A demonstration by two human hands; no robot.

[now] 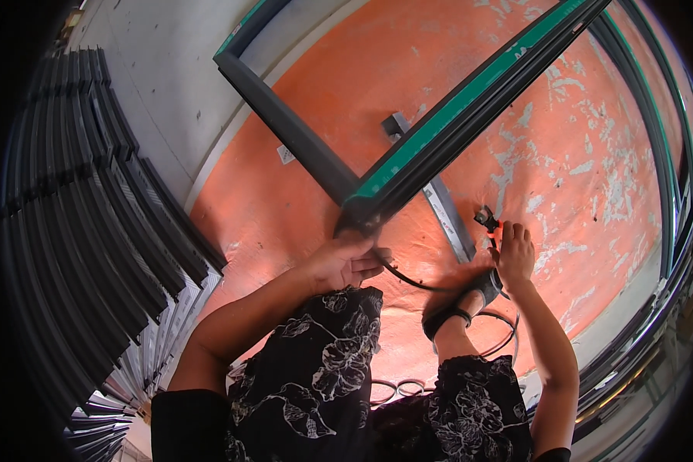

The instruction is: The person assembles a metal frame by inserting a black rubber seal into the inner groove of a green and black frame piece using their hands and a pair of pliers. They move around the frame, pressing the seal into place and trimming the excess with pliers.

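head view, looking down: my left hand point(345, 262) was wrapped around the end corner of a long dark metal frame point(470, 112) with a green taped edge, where its two bars met. a thin black rubber strip point(408, 279) ran from under that hand toward my sandalled foot point(462, 300). my right hand point(513, 252) reached forward onto the orange floor point(577, 169), fingers curled around a small dark red-tipped tool point(487, 219); i could not tell how firmly it pinched. a flat grey metal bar point(446, 208) lay on the floor under the frame. stacked dark profiles point(85, 208) fanned along my left.

my judgement: the frame looked long and heavy at one hand's grip, so it could have swung or slipped. the loose strip near the foot could have snagged. the floor paint was flaking and rough; the frame looked smooth, rigid, angular.
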